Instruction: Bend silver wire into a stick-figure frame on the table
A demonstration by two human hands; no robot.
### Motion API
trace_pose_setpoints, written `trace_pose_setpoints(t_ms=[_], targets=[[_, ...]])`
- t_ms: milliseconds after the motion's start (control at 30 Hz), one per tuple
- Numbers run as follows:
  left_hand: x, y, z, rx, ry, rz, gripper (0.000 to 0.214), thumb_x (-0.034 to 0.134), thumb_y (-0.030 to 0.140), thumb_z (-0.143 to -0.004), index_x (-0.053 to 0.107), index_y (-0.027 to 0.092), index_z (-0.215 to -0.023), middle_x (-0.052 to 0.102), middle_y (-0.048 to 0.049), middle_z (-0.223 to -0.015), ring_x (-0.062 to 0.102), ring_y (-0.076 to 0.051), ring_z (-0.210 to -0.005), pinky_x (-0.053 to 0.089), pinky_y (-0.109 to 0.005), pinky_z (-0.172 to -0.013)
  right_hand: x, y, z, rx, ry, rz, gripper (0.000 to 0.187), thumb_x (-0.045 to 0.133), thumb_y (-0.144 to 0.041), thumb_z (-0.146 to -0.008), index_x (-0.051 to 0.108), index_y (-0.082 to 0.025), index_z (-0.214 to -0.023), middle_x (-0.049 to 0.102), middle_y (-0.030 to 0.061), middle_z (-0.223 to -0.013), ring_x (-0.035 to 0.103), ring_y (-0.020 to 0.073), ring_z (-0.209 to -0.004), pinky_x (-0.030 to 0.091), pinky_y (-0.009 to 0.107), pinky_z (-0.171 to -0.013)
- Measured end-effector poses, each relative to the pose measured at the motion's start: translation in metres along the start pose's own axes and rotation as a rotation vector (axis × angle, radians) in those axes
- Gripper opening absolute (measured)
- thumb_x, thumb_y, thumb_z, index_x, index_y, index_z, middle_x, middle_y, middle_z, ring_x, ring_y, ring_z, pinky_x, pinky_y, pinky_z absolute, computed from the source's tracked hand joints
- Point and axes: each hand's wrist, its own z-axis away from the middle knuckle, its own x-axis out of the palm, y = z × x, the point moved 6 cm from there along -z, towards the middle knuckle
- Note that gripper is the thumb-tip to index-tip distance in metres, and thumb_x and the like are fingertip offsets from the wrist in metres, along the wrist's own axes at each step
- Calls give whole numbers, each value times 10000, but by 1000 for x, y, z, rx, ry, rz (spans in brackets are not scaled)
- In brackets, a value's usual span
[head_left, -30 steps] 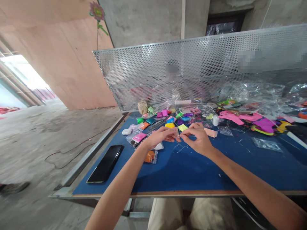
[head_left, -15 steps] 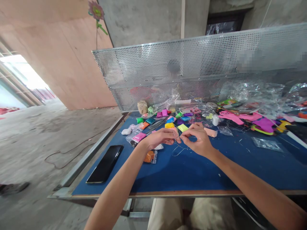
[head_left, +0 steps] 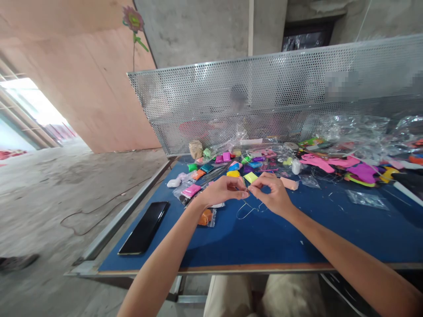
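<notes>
My left hand (head_left: 224, 191) and my right hand (head_left: 271, 193) meet above the blue table, thumbs and forefingers pinched almost tip to tip. A thin, pale wire (head_left: 245, 215) runs from between the fingertips and hangs in a loose loop just below them. The exact spot where the fingers grip it is too small to make out. Behind the hands lie a yellow-green packet (head_left: 251, 177) and a yellow packet (head_left: 233, 174). An orange lump in a clear bag (head_left: 207, 217) rests below my left hand, and a peach-coloured packet (head_left: 289, 183) lies beyond my right hand.
A black phone (head_left: 144, 228) lies at the table's left. Several coloured packets, clear plastic bags (head_left: 366, 199) and pink cut-out shapes (head_left: 317, 161) crowd the back. A perforated metal panel (head_left: 205, 97) stands along the far edge, with a flower on a stem (head_left: 133, 20) at its corner.
My fingertips have drawn closer together, and the right hand's fingers have curled in more. The wire loop still hangs below them; the view has shifted very slightly.
</notes>
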Motion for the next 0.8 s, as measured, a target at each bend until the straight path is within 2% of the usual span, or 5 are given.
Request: trace_pose_setpoints(t_ms=[200,333,533,667,800], targets=[[2,5,1,43,52,-72,280,762,408,-753,664,153,-813,660,-28,-838,617,-122,-707,518,-277,-702,1,-1,-2,23,-14,-10,206,640,-242,-859,613,-227,-656,622,-19,-636,550,173,-675,409,351,-739],[3,10,2,104,92,-158,243,715,388,-800,672,154,-853,668,-36,-851,630,-123,-691,518,-269,-683,0,-2,-3,12,-5,18,222,628,-237,-863,589,-222,-645,596,-27,-610,536,166,-653,400,346,-735],[3,10,3,137,253,-408,128,652,317,-845,667,192,-865,693,-30,-886,636,-128,-646,476,-243,-609,0,4,-3,9,-17,53,242,614,-234,-869,550,-217,-636,536,-43,-585,490,143,-600,392,353,-773],[6,16,5,204,359,-596,79,628,287,-854,663,218,-835,702,-31,-1015,627,-137,-682,467,-256,-647,1,7,-4,10,-36,41,208,610,-254,-881,592,-224,-676,536,-40,-588,494,148,-609,391,336,-723],[8,19,9,222,460,-714,88,595,271,-869,651,213,-833,673,-40,-1130,600,-114,-622,444,-269,-641,-1,6,-5,9,-32,34,213,606,-291,-898,613,-226,-696,547,-31,-593,503,154,-613,396,330,-692]])
